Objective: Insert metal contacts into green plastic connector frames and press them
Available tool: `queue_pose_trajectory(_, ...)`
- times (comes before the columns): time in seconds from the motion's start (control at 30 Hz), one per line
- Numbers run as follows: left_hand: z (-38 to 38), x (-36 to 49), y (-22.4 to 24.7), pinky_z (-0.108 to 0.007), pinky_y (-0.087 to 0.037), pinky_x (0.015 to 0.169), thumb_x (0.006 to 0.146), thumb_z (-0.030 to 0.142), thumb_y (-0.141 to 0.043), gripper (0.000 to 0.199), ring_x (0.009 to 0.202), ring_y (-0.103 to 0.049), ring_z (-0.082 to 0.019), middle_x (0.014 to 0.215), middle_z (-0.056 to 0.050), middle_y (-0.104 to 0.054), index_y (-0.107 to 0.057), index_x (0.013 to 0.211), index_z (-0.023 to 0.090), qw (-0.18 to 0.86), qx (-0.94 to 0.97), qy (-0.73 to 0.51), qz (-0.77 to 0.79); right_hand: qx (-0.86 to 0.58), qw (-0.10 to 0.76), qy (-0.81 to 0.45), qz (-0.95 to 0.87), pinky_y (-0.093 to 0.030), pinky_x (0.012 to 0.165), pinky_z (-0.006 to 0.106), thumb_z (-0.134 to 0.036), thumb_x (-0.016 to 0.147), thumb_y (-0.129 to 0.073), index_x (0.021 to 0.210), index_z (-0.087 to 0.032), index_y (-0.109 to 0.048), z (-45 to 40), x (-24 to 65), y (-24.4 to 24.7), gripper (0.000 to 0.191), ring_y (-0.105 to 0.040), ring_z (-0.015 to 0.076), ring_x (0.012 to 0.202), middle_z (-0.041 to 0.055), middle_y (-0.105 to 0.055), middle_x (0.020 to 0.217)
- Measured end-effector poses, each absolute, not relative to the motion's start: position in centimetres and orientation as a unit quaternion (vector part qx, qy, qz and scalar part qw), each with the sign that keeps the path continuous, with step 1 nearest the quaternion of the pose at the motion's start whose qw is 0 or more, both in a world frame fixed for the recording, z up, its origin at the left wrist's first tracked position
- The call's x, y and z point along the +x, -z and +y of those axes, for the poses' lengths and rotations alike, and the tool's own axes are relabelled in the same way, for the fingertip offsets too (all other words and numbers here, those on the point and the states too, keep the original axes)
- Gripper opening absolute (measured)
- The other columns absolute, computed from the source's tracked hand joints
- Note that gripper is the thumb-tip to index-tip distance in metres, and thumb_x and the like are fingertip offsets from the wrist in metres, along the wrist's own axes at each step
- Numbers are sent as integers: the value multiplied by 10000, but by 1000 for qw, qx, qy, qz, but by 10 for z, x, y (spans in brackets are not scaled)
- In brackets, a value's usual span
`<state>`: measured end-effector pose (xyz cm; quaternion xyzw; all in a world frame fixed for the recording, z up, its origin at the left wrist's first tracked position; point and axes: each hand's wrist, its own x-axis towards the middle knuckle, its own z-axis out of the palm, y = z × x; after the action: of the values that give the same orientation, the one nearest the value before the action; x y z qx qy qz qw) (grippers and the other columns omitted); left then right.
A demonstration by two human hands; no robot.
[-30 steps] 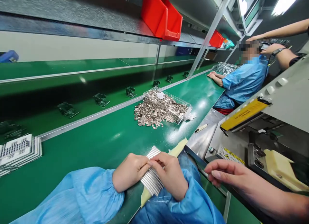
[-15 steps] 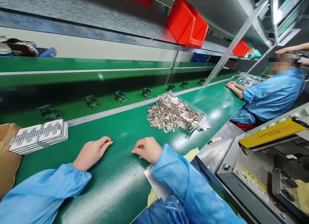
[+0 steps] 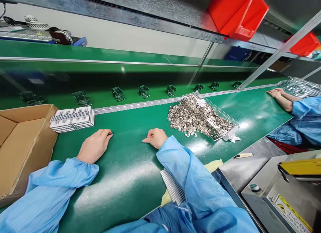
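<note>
My left hand (image 3: pixel 94 146) rests low over the green work surface (image 3: pixel 125 166), its fingers bent and drawn together. It is nearest a stack of white panels with rows of dark marks (image 3: pixel 72 118). To the right, my right hand (image 3: pixel 156 138) is closed with the thumb against the curled forefinger. Whatever either hand may hold is hidden. A heap of small silvery metal parts (image 3: pixel 193 116) lies beyond my right hand, spilling from a clear tray (image 3: pixel 225 134). Beneath my right forearm is a ribbed metallic strip plate (image 3: pixel 173 186), partly covered by the blue sleeve.
An open cardboard box (image 3: pixel 27 149) stands at the left. Several green circuit boards (image 3: pixel 144 91) sit in a row along the back lane. A red bin (image 3: pixel 238 15) is on the shelf above. A machine (image 3: pixel 276 193) and a co-worker's arm (image 3: pixel 283 100) are at the right.
The view has swung left, so the cardboard box shows more fully. My left hand's fingers have drawn in closer together. My right hand stays closed, with its thumb extended a little more to the left.
</note>
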<state>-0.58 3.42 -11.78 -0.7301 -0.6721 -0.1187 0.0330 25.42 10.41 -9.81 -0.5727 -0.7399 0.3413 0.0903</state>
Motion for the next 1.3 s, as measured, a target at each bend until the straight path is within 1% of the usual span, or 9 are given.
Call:
queue_pose_trajectory(0.17, 12, -11, 126, -304, -460, 663, 924, 390, -302, 358, 787, -596, -217, 871, -79, -595, -595, 918, 184, 24, -716, 202, -668, -553, 109, -442, -697, -416, 442, 165, -235, 908, -591, 674, -143, -617, 104, 264, 99, 252, -538, 65, 433, -22, -599, 581)
queue_pose_trajectory(0.33, -2, -15, 129, -328, -479, 726, 906, 410, -354, 339, 787, -604, -222, 907, -93, -589, -594, 918, 172, 12, -696, 246, -675, -536, 129, -493, -673, -422, 412, 143, -157, 918, -545, 709, -127, -618, 98, 284, 82, 223, -524, 51, 430, -13, -613, 610)
queue_pose_trajectory(0.43, -8, -17, 128, -317, -483, 717, 895, 441, -394, 330, 737, -601, -196, 927, -89, -596, -587, 918, 174, 6, -686, 262, -679, -524, 147, -493, -679, -389, 400, 155, -220, 903, -580, 660, -129, -609, 87, 304, 62, 262, -484, 55, 395, -26, -577, 530)
queue_pose_trajectory(0.6, -12, -21, 125, -296, -488, 722, 856, 443, -472, 300, 679, -607, -166, 876, -76, -614, -601, 871, 173, -19, -651, 317, -690, -519, 199, -460, -693, -316, 409, 192, -435, 901, -531, 509, -147, -563, 62, 337, 38, 487, -377, 63, 351, -36, -439, 371)
queue_pose_trajectory(0.67, -13, -22, 123, -293, -491, 749, 857, 438, -475, 296, 711, -618, -172, 869, -75, -631, -612, 851, 176, -24, -644, 321, -693, -505, 232, -472, -685, -302, 410, 205, -528, 880, -492, 531, -156, -573, 51, 348, 35, 517, -373, 75, 358, -35, -423, 371)
queue_pose_trajectory(0.77, -12, -24, 119, -287, -491, 795, 872, 430, -458, 299, 804, -631, -183, 903, -72, -662, -628, 856, 185, -28, -640, 322, -697, -480, 268, -526, -649, -288, 399, 213, -622, 827, -496, 699, -155, -621, 36, 361, 35, 500, -390, 84, 378, -22, -501, 469)
queue_pose_trajectory(0.9, -11, -26, 120, -292, -484, 874, 894, 392, -417, 319, 901, -638, -186, 968, -85, -681, -644, 905, 168, -35, -640, 329, -694, -449, 270, -582, -622, -325, 434, 222, -611, 807, -562, 885, -150, -636, 20, 373, 39, 474, -439, 94, 443, 7, -571, 601)
queue_pose_trajectory(1.2, -13, -22, 125, -302, -538, 753, 872, 448, -458, 368, 816, -648, -185, 991, -97, -656, -651, 992, 159, -20, -629, 352, -693, -451, 244, -591, -622, -372, 529, 244, -575, 853, -566, 917, -151, -642, 1, 395, 47, 436, -473, 110, 537, 6, -571, 653)
queue_pose_trajectory(1.3, -13, -18, 126, -325, -527, 778, 836, 468, -504, 335, 823, -642, -205, 888, -74, -664, -684, 883, 190, -18, -647, 328, -688, -457, 239, -591, -620, -372, 537, 248, -588, 844, -570, 918, -156, -644, -4, 400, 49, 444, -477, 113, 544, 7, -575, 659)
